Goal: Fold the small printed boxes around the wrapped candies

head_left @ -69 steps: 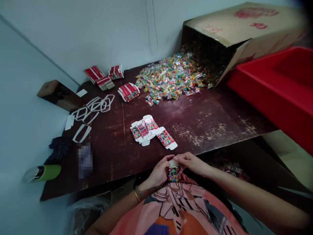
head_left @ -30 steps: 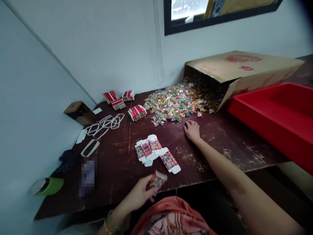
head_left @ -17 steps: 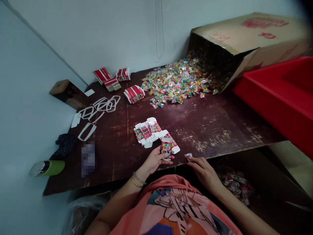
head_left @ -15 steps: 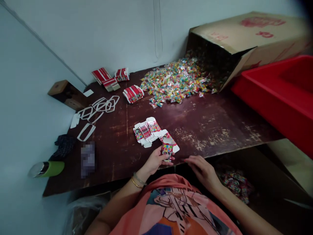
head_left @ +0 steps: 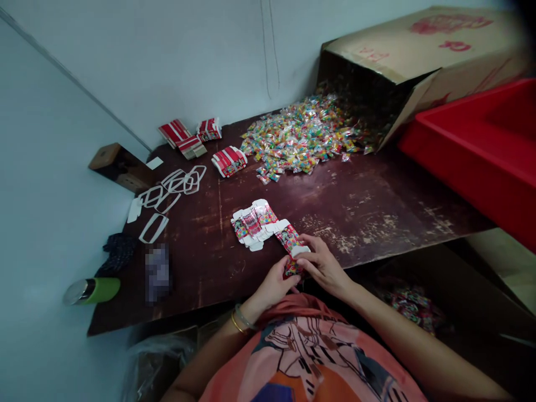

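Fingers [head_left: 312, 248] of the right hand [head_left: 325, 268] are closed narrowly on the white end flap of a small printed carton [head_left: 291, 268]. The left hand [head_left: 272, 286] is wrapped round the carton's lower body from the opposite side. The carton is thus held between both hands, close to the body and just over the near edge of the table [head_left: 377, 206]. Whether anything lies inside it cannot be told.

The step in hand is judged to be the working of that end flap. It is probably done best if the body is pinched only lightly by the left fingers, so that the thin walls are not crushed. The flap is better bent along its crease by the right fingertips than forced. The carton is best kept over the table edge, so that nothing dropped is lost below.

Just beyond the fingertips a fan of flat carton blanks [head_left: 254, 222] is spread. Whether the nearest blank is touched by the held carton cannot be told. Well to the left of the fingers a green bottle [head_left: 95, 290] is laid, and further off white card frames [head_left: 167, 187] and red-striped folded cartons [head_left: 228, 161] are scattered. Far beyond the fingers a heap of wrapped sweets [head_left: 301, 134] is spilled from a tipped cardboard box [head_left: 402, 44]. A red tray [head_left: 481, 145] is set well to their right.
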`<state>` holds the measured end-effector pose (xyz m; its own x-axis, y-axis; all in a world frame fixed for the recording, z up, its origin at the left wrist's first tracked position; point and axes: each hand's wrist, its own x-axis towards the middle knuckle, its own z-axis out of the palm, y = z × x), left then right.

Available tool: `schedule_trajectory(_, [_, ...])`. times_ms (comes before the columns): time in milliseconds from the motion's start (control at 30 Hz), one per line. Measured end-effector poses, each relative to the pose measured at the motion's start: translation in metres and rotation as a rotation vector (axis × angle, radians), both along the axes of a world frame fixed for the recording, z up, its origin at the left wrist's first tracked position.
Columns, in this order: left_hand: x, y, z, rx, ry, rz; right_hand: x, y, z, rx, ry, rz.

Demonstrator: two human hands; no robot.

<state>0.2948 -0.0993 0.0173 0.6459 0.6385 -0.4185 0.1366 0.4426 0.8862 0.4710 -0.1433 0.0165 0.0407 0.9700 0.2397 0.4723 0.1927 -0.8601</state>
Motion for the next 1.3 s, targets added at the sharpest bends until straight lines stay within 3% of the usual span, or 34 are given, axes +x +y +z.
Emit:
schedule_trajectory(67, [0.002,0.000,0.000,-0.041,0.000,0.032,0.001,-0.008,-0.003,-0.049,0.176,-0.101])
schedule_trajectory(133, [0.005,0.000,-0.003,-0.108,0.000,0.055,0.004,-0.014,-0.006,-0.210,0.492,-0.154])
schedule_trajectory(233, [0.009,0.002,-0.006,-0.134,0.006,0.030,0.006,-0.018,-0.011,-0.501,0.934,-0.038])
schedule_trajectory(300, [0.012,0.002,-0.004,-0.076,0.009,-0.001,0.006,-0.018,-0.011,-0.567,1.058,0.012])
schedule_trajectory(367, [0.014,0.002,0.000,0.058,0.032,-0.026,0.004,-0.017,-0.007,-0.526,1.011,0.006])
schedule_trajectory(467, [0.014,0.002,0.006,0.283,0.079,-0.046,0.002,-0.015,0.004,-0.329,0.636,-0.008])
schedule_trajectory(533, [0.012,0.003,0.007,0.289,0.073,-0.047,0.002,-0.015,0.013,-0.196,0.351,0.068])
schedule_trajectory(600, [0.009,0.005,0.006,0.169,0.049,-0.041,0.004,-0.016,0.021,-0.140,0.202,0.189])
schedule_trajectory(667, [0.006,0.006,0.004,0.033,0.027,-0.040,0.007,-0.016,0.026,-0.154,0.191,0.255])
schedule_trajectory(800, [0.000,0.007,0.004,-0.123,-0.102,-0.100,0.011,-0.014,0.029,-0.179,0.251,0.169])
schedule_trajectory(900, [-0.004,0.007,0.006,-0.168,-0.189,-0.155,0.012,-0.015,0.028,-0.142,0.208,0.134])
schedule_trajectory(1000, [-0.007,0.004,0.007,-0.193,-0.153,-0.134,0.009,-0.020,0.022,-0.071,0.090,0.172])
schedule_trajectory(1133, [-0.002,-0.009,0.007,-0.342,-0.179,-0.128,0.001,-0.027,0.016,-0.055,0.040,0.187])
schedule_trajectory(1200, [0.002,-0.011,0.008,-0.326,-0.207,-0.146,0.013,-0.034,0.020,-0.117,0.082,0.128])
schedule_trajectory(1300, [0.003,-0.003,0.009,-0.128,-0.161,-0.133,0.069,-0.058,0.031,-0.230,0.065,-0.150])
